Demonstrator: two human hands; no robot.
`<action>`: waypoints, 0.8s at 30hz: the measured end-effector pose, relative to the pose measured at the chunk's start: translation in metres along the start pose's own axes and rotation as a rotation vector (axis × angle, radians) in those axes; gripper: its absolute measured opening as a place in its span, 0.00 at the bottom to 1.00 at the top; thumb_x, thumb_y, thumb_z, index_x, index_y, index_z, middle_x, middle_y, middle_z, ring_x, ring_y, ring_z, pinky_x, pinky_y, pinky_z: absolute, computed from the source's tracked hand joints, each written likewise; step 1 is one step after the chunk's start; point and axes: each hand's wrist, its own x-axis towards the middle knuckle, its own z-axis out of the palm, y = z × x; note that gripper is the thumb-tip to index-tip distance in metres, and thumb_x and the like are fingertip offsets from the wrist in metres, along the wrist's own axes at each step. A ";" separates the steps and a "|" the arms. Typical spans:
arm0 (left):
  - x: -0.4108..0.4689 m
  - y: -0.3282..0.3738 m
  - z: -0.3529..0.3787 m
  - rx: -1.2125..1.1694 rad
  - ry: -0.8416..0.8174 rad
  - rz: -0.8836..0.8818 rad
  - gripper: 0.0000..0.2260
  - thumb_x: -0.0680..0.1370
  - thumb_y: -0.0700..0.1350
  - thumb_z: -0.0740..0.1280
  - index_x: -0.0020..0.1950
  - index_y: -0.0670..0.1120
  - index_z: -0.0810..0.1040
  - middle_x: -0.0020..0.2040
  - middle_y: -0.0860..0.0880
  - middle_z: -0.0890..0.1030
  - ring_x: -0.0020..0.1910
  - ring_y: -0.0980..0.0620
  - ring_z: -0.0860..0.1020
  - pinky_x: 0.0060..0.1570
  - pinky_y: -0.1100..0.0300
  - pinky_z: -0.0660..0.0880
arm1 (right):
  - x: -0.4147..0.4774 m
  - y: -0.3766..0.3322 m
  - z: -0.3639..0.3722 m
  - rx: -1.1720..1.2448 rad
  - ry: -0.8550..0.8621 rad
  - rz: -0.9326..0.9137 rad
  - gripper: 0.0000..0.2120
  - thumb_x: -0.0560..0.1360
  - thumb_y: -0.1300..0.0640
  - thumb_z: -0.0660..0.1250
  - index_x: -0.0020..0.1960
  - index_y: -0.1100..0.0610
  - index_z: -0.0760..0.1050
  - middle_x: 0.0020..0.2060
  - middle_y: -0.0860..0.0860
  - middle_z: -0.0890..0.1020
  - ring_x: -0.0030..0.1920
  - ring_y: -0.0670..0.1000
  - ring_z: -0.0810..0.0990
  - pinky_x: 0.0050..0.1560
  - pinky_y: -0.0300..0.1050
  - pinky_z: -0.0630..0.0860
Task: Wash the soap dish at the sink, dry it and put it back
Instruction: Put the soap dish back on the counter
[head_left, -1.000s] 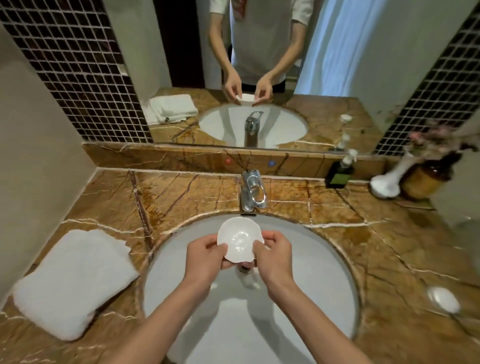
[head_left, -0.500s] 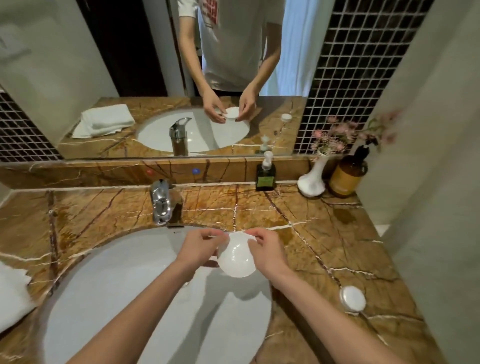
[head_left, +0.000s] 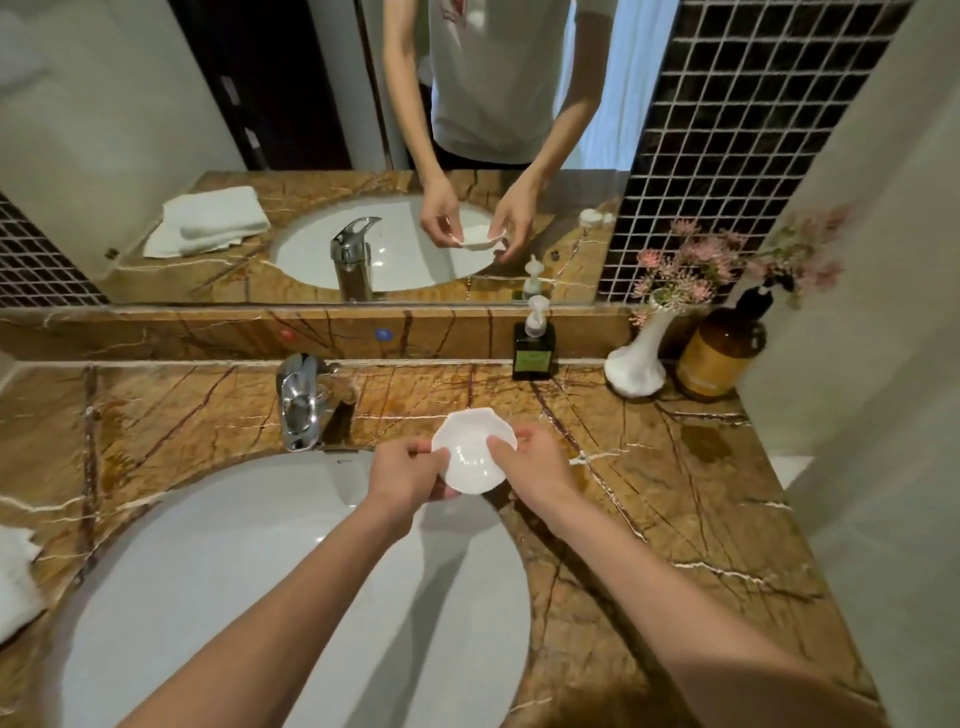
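A small white shell-shaped soap dish (head_left: 470, 449) is held between both hands above the right rim of the white sink (head_left: 249, 587), partly over the marble counter. My left hand (head_left: 405, 475) grips its left edge. My right hand (head_left: 535, 467) holds the right edge, thumb on the inside. The dish faces up and is empty. The chrome tap (head_left: 300, 400) stands to the left of the dish, with no water running.
A dark soap pump bottle (head_left: 533, 348), a white vase with pink flowers (head_left: 638, 364) and an amber bottle (head_left: 719, 353) line the back right of the brown marble counter (head_left: 675, 499). A white towel (head_left: 13, 577) lies at the left edge. A mirror is behind.
Both hands have carried the dish from over the middle of the sink, in front of the tap, to its right rim. The view has swung right, so the towel is nearly out of frame.
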 end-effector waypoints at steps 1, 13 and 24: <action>0.002 0.000 0.001 -0.039 0.019 -0.014 0.02 0.74 0.33 0.67 0.41 0.37 0.78 0.43 0.37 0.81 0.37 0.42 0.82 0.36 0.51 0.82 | 0.002 0.000 0.002 -0.011 0.008 0.013 0.13 0.76 0.55 0.66 0.59 0.57 0.75 0.49 0.50 0.80 0.47 0.50 0.79 0.32 0.37 0.71; 0.054 0.020 -0.002 0.088 0.049 -0.018 0.07 0.72 0.30 0.67 0.34 0.36 0.76 0.37 0.41 0.78 0.38 0.42 0.81 0.28 0.54 0.81 | 0.045 -0.026 0.022 -0.221 0.100 0.045 0.14 0.76 0.60 0.65 0.32 0.56 0.70 0.32 0.54 0.75 0.38 0.57 0.81 0.38 0.50 0.76; 0.088 0.020 0.005 0.366 0.071 0.077 0.07 0.73 0.35 0.69 0.49 0.36 0.81 0.47 0.37 0.83 0.43 0.41 0.82 0.39 0.46 0.82 | 0.087 -0.019 0.036 -0.437 0.088 0.085 0.06 0.74 0.60 0.67 0.40 0.57 0.72 0.38 0.55 0.76 0.37 0.55 0.75 0.28 0.43 0.62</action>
